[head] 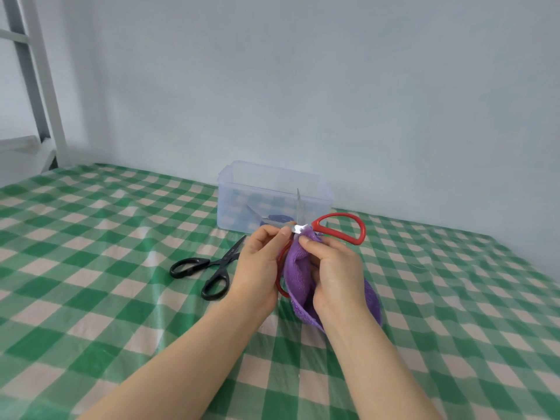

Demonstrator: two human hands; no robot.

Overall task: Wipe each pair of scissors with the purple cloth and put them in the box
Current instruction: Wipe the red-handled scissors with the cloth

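- Holding the red scissors (pixel 339 234) above the checked tablecloth (pixel 91 237), the left hand (pixel 260 262) pinches them near the pivot with curled fingers and thumb.
- The blades are spread; one points upward in front of the box (pixel 230 195).
- The right hand (pixel 333 268) grips the purple cloth (pixel 295 268), its fingers bunched round it and pressing it against the metal by the pivot.
- Black scissors (pixel 225 258) lie shut on the cloth, just left of the left hand.
- Blue-handled scissors (pixel 278 218) lie inside the clear box.
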